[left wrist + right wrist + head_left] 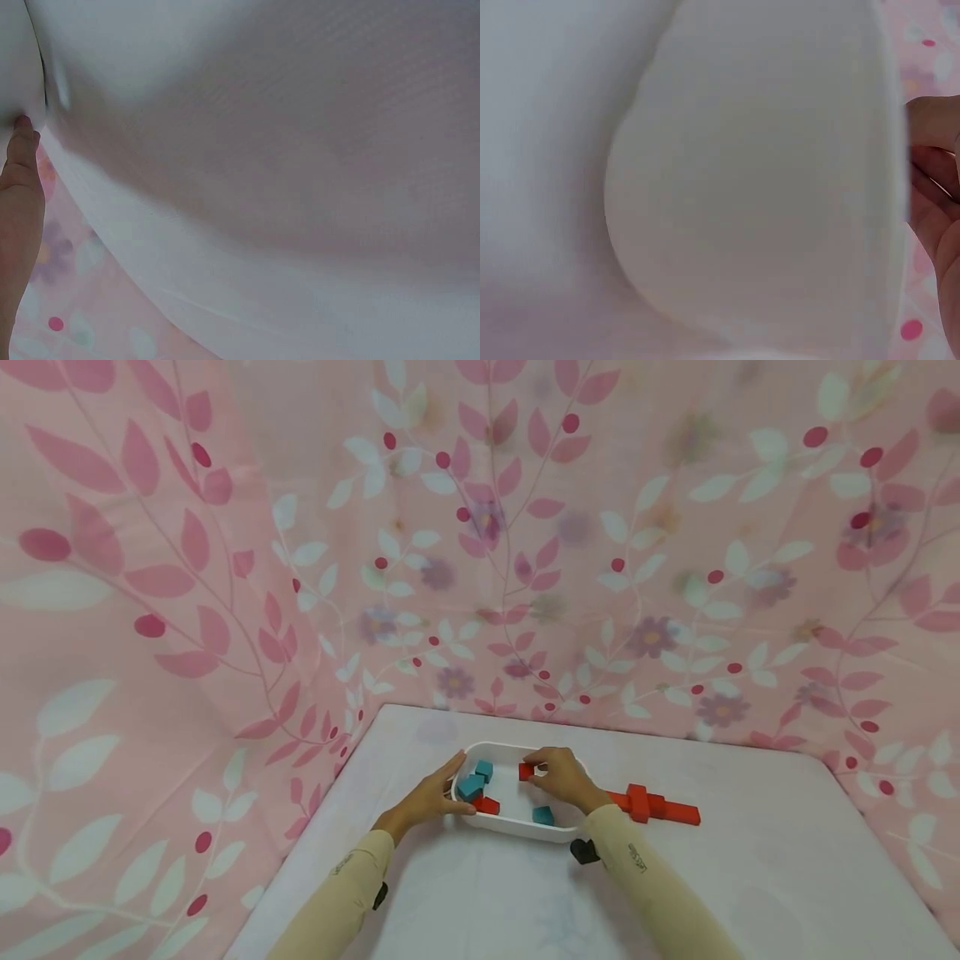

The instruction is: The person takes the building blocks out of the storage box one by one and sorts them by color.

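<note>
Blue and red blocks lie in a white plastic basin (pixel 517 831), seen in the head view. My left hand (pixel 427 797) rests against the basin's left end, fingers extended along the far side and thumb over the near rim. In the left wrist view its straight fingertips touch the white wall. Over the basin, my right hand (pixel 564 775) pinches a small red cube (pixel 527 772). Two blue blocks (pixel 471 788) and a red block (pixel 489 806) are by the left wall; another blue block (pixel 543 816) is near the front wall. The basin hides the right fingertips in the right wrist view.
Right of the basin, several red blocks (pixel 667 808) form a row on the white tabletop (pixel 757 852), partly hidden by the right wrist. A pink flowered curtain (pixel 570 610) surrounds the back and left of the table. Dark wrist cameras (pixel 584 852) sit under both forearms.
</note>
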`<state>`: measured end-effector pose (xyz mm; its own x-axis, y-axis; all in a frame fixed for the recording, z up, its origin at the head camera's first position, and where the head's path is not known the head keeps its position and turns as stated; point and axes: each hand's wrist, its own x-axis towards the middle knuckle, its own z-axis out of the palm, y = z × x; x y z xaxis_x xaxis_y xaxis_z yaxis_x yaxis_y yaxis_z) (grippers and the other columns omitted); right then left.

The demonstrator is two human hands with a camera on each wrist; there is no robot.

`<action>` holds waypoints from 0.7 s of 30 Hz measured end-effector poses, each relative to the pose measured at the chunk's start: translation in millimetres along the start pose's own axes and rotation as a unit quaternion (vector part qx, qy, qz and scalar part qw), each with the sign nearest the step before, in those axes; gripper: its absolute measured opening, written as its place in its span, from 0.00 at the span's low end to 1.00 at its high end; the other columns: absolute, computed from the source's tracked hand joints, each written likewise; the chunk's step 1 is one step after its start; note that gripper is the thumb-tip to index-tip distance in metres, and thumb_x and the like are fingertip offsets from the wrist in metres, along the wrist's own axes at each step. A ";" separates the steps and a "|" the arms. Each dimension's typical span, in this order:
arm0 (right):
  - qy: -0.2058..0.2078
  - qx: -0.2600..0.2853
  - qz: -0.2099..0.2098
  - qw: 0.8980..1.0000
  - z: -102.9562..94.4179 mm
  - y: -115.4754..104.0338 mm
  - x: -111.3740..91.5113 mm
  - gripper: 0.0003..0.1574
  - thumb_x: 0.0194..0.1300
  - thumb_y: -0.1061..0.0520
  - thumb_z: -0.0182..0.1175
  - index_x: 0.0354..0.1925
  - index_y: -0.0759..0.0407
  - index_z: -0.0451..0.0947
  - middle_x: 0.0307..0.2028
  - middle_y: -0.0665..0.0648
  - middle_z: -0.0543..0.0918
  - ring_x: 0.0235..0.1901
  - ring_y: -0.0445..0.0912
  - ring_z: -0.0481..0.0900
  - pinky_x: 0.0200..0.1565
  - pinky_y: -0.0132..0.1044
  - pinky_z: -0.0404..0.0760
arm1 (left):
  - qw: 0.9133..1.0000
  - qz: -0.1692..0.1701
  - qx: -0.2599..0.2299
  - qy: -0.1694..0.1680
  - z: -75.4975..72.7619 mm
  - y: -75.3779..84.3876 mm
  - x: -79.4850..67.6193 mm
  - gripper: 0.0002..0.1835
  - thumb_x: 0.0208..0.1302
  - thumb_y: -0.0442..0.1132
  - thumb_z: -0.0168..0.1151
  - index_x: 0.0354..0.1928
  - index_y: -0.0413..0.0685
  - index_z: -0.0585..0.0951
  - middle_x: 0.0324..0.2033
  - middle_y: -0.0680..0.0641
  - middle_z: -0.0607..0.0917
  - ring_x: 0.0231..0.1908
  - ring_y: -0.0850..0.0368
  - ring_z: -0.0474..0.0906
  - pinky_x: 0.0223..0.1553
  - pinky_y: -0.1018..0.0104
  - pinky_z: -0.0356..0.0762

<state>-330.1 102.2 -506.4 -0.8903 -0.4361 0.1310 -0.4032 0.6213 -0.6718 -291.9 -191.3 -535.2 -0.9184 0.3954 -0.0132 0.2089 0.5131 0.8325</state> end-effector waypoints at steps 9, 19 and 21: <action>0.036 0.028 0.004 0.999 -44.0 19.9 -29.3 0.22 0.59 0.62 0.70 0.54 0.58 0.82 0.50 0.55 0.83 0.50 0.53 0.81 0.50 0.47 0.81 | 1.000 -0.012 0.010 0.001 0.0 2.0 0.0 0.61 0.49 0.51 0.77 0.78 0.56 0.45 0.76 0.54 0.47 0.70 0.44 0.58 0.65 0.53 0.64; 0.105 -0.011 -0.030 0.994 -91.0 47.7 -73.3 0.22 0.57 0.66 0.70 0.52 0.62 0.82 0.48 0.58 0.84 0.47 0.54 0.83 0.47 0.47 0.82 | 1.000 -0.015 0.002 0.003 1.1 3.9 0.1 0.59 0.52 0.48 0.76 0.78 0.55 0.46 0.77 0.53 0.46 0.70 0.41 0.57 0.65 0.50 0.64; 0.112 -0.014 -0.022 0.993 -99.5 55.1 -84.0 0.22 0.58 0.65 0.69 0.52 0.63 0.81 0.49 0.59 0.83 0.47 0.54 0.83 0.47 0.46 0.82 | 1.000 -0.016 -0.001 0.003 1.4 3.7 0.8 0.59 0.51 0.48 0.76 0.78 0.56 0.46 0.76 0.53 0.46 0.70 0.41 0.57 0.64 0.50 0.64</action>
<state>-298.6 237.8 -481.8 -0.8954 -0.3096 0.3199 -0.4452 0.6242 -0.6420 -291.4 -188.0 -532.9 -0.9268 0.3739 -0.0362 0.1785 0.5232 0.8333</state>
